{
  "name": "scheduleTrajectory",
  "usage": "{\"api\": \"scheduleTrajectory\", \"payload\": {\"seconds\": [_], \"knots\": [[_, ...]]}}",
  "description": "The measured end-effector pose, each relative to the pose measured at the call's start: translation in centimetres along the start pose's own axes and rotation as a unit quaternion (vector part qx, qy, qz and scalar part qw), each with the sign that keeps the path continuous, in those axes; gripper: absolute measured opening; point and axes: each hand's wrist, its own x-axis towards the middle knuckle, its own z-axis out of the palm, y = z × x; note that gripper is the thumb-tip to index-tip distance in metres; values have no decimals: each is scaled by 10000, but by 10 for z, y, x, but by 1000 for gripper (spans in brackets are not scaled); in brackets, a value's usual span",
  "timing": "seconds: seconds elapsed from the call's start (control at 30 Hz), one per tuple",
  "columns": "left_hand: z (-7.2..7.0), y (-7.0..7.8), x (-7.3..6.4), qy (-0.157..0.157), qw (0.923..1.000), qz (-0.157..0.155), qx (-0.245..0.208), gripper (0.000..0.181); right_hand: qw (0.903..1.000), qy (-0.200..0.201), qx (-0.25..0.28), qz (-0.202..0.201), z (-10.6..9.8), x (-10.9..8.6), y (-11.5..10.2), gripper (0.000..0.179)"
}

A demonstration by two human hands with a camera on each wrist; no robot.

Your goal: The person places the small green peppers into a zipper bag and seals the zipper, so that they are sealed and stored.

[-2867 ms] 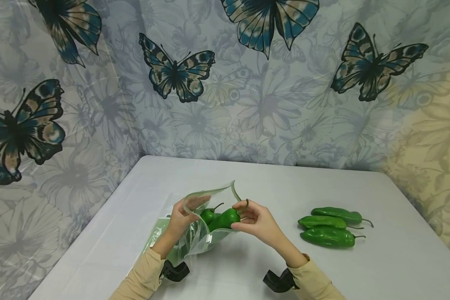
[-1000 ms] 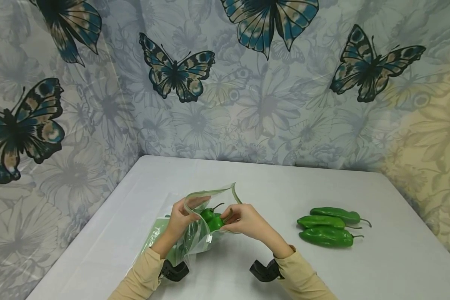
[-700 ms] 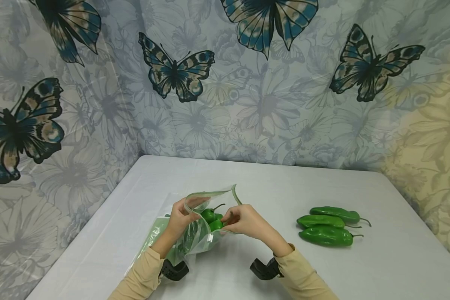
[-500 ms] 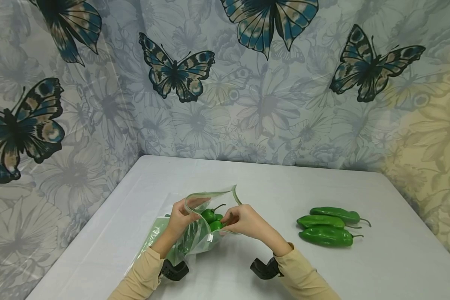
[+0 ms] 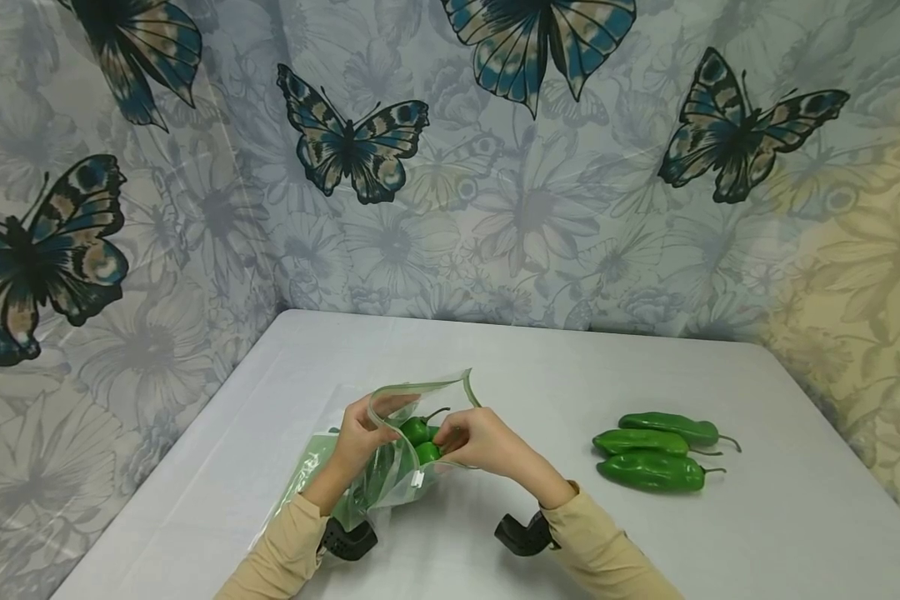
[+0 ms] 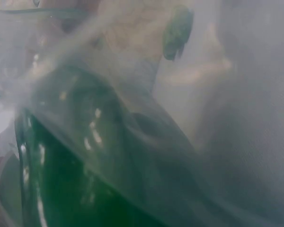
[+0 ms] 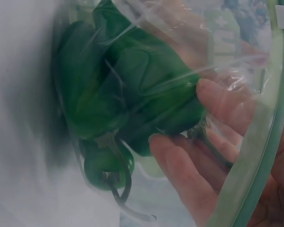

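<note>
Our left hand [image 5: 362, 433] is gripping the clear zip-top bag [image 5: 399, 493] by its rim; our right hand [image 5: 478, 440] is pinching one green chili pepper [image 7: 156, 92] inside, near its stem. We are judging it light, firm and slick, best held at its shoulders.

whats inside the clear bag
At least three green peppers, plus part of the right hand, gripping one. The peppers overlap in the bag, so anything beneath them can't be seen.
</note>
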Motion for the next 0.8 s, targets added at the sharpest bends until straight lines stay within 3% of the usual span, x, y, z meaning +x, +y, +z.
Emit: {"api": "scheduleTrajectory", "payload": {"seconds": [0.43,0.8], "knots": [[4,6,0,70,9998,-176,84,45,10000,-71,14,-60,6,6,-3,17],[9,11,4,93,9998,119,100,44,9997,-146,55,-197,8,7,-6,18]]}}
